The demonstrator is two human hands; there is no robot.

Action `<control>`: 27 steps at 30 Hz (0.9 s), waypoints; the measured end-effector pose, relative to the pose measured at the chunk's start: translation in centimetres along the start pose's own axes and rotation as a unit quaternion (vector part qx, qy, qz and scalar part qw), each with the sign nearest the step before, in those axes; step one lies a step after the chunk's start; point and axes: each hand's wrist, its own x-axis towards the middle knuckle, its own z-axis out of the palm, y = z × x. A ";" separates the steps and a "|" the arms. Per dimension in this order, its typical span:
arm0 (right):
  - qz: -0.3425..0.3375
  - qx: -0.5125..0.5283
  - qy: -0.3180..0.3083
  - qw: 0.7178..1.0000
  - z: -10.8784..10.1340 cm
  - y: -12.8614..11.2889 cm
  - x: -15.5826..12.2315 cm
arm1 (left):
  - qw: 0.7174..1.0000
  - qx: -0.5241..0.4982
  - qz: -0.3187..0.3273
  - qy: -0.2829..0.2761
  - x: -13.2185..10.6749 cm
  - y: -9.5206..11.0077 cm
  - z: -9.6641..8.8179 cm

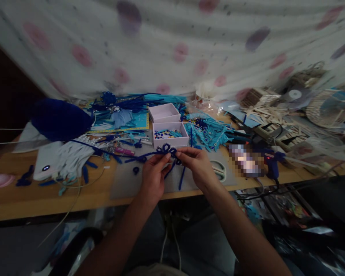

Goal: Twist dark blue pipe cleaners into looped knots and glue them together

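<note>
Between my two hands is a dark blue pipe cleaner bent into several small loops, with long ends trailing off. My left hand pinches its left part between thumb and fingers. On the other side, my right hand pinches the right part of the loops. Both hands are held above a grey mat at the table's front. Just beyond them stands a white box with small beads and blue pieces in it. A small dark blue curl lies on the mat to the left.
Light-handled scissors lie right of my right hand. Farther right are a blurred-out phone and a blue glue gun with its cord. Light blue pipe-cleaner pieces are heaped behind. At left lie a white device and a dark blue bundle.
</note>
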 end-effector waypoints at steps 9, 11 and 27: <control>-0.027 -0.003 -0.006 1.000 0.5 0.2 -0.3 | 1.000 -0.028 0.008 0.011 -0.4 -0.2 0.2; -0.050 -0.009 -0.009 0.999 0.5 0.3 -0.3 | 0.999 -0.024 0.011 0.019 -0.4 -0.1 0.3; -0.022 0.007 -0.029 0.999 -0.4 -0.2 0.3 | 0.998 -0.004 0.046 0.032 -0.1 -0.9 0.7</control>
